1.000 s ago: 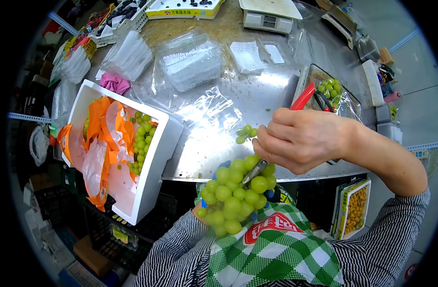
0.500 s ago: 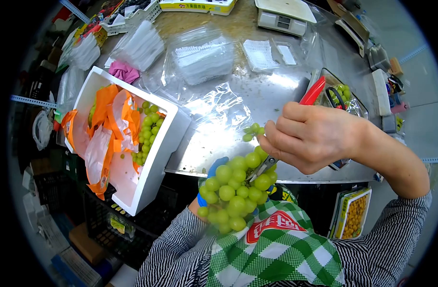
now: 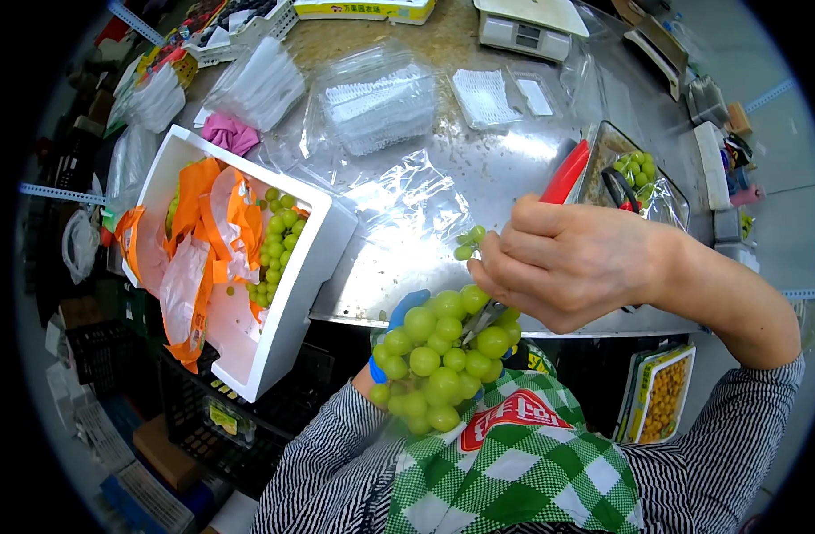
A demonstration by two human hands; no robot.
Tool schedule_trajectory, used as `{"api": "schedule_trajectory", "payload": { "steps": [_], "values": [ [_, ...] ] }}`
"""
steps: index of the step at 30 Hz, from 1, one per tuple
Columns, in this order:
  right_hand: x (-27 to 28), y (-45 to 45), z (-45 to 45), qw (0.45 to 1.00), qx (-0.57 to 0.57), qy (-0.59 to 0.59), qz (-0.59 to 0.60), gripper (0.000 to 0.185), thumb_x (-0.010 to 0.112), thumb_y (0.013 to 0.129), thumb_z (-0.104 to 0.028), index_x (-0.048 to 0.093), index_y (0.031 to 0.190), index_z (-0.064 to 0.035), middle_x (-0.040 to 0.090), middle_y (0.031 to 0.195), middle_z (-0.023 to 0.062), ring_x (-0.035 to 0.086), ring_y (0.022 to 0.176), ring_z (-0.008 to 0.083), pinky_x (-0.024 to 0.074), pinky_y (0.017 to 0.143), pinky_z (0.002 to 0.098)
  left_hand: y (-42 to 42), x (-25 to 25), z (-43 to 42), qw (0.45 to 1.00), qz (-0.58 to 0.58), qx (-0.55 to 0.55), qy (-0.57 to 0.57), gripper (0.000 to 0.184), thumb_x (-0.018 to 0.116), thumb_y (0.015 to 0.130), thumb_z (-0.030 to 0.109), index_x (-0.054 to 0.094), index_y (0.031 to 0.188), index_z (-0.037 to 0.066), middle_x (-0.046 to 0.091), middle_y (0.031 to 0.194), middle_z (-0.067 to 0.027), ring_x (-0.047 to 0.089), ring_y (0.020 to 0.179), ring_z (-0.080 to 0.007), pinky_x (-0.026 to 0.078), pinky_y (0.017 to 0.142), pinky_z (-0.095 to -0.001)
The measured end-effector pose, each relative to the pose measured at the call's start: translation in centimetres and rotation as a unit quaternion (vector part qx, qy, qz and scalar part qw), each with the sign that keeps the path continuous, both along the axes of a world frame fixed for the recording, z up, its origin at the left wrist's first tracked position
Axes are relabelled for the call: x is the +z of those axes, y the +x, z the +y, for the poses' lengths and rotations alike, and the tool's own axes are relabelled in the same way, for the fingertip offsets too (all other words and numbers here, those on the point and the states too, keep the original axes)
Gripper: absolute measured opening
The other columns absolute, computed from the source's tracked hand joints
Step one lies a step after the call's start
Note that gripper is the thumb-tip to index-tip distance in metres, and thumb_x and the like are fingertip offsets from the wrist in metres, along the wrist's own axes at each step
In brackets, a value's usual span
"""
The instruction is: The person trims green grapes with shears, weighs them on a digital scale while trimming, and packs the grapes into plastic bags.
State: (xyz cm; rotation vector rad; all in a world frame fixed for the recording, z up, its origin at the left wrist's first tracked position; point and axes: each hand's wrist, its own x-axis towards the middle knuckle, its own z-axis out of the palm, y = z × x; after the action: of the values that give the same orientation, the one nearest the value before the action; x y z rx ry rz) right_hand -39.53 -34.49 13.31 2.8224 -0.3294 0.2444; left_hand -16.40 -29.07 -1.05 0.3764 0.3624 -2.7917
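A bunch of green grapes (image 3: pixel 439 360) hangs in front of the checked apron. Behind it is my left hand (image 3: pixel 409 308) in a blue glove, closed on the bunch and mostly hidden by it. My right hand (image 3: pixel 572 262), bare, is closed around red-handled scissors (image 3: pixel 565 174). Their metal blades reach down in among the grapes at the bunch's upper right; the tips are partly hidden. A few small green grapes (image 3: pixel 468 242) show beside my right fingertips; whether they are held or lie on the table, I cannot tell.
A white foam box (image 3: pixel 327 267) with orange-printed bags and grapes stands at the left. Clear plastic boxes (image 3: pixel 376 102) with white liners sit on the metal table (image 3: pixel 505 178). A scale (image 3: pixel 528 36) is at the back, and a tray of grapes (image 3: pixel 637 169) at the right.
My right hand has moved slightly left and down, and the scissors' handle has shifted left with it. The bunch in my left hand is almost unmoved.
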Motion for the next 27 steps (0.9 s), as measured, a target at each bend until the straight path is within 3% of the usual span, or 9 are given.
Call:
{"api": "schedule_trajectory", "payload": {
  "steps": [2, 5, 10, 20, 26, 27],
  "values": [
    [0.4, 0.1, 0.2, 0.999, -0.004, 0.018, 0.026, 0.017, 0.057, 0.062, -0.019, 0.051, 0.064, -0.0023, 0.046, 0.066, 0.0025, 0.051, 0.063, 0.0154, 0.0397, 0.061, 0.0274, -0.2, -0.1, 0.4, 0.999, -0.016, 0.03, 0.02, 0.057, 0.031, 0.099, 0.046, 0.042, 0.134, 0.003, 0.05, 0.13, -0.0176, 0.054, 0.115, -0.0275, 0.044, 0.1, -0.038],
    [0.1, 0.1, 0.6, 0.998, -0.019, 0.032, 0.042, 0.018, 0.057, 0.061, -0.019, 0.05, 0.06, -0.0031, 0.046, 0.064, 0.0027, 0.05, 0.06, 0.0159, 0.0387, 0.057, 0.0277, 0.1, -1.6, 0.0, 1.0, -0.023, -0.014, -0.002, 0.057, 0.03, 0.099, 0.046, 0.043, 0.134, 0.003, 0.05, 0.13, -0.0177, 0.054, 0.115, -0.0272, 0.044, 0.099, -0.0379],
    [0.1, -0.4, 0.4, 0.998, -0.009, 0.05, 0.048, 0.018, 0.058, 0.061, -0.019, 0.052, 0.061, -0.0023, 0.046, 0.063, 0.0026, 0.05, 0.057, 0.0163, 0.0382, 0.054, 0.0284, 0.1, -0.3, 0.3, 0.999, 0.037, 0.003, -0.018, 0.06, 0.029, 0.098, 0.048, 0.041, 0.135, 0.003, 0.05, 0.13, -0.0176, 0.054, 0.114, -0.0273, 0.043, 0.1, -0.0385],
    [-0.7, -0.2, 0.0, 0.999, -0.024, 0.031, 0.006, 0.015, 0.058, 0.064, -0.016, 0.055, 0.065, -0.0016, 0.046, 0.066, 0.0022, 0.051, 0.062, 0.0161, 0.039, 0.059, 0.0279, 0.1, -0.3, -0.4, 0.998, 0.039, 0.005, -0.043, 0.062, 0.03, 0.097, 0.05, 0.04, 0.137, 0.003, 0.05, 0.13, -0.0181, 0.055, 0.112, -0.0276, 0.044, 0.098, -0.0386],
    [-1.0, -0.6, -0.2, 0.997, -0.009, 0.078, 0.006, 0.016, 0.059, 0.064, -0.016, 0.056, 0.07, -0.001, 0.047, 0.068, 0.0028, 0.052, 0.063, 0.0156, 0.0414, 0.059, 0.0273, 0.0, -0.3, -0.2, 0.998, -0.047, -0.012, -0.028, 0.061, 0.031, 0.098, 0.048, 0.037, 0.137, 0.002, 0.048, 0.13, -0.0181, 0.052, 0.115, -0.0269, 0.043, 0.099, -0.0376],
    [-1.0, -0.7, -0.3, 0.996, -0.002, 0.091, 0.014, 0.017, 0.059, 0.064, -0.016, 0.057, 0.071, -0.0008, 0.047, 0.069, 0.0029, 0.053, 0.063, 0.0155, 0.042, 0.059, 0.0271, 0.0, -0.5, 0.2, 1.0, -0.007, 0.021, 0.0, 0.06, 0.031, 0.098, 0.047, 0.036, 0.137, 0.002, 0.048, 0.13, -0.0181, 0.052, 0.116, -0.0268, 0.043, 0.099, -0.0376]
  ]
}}
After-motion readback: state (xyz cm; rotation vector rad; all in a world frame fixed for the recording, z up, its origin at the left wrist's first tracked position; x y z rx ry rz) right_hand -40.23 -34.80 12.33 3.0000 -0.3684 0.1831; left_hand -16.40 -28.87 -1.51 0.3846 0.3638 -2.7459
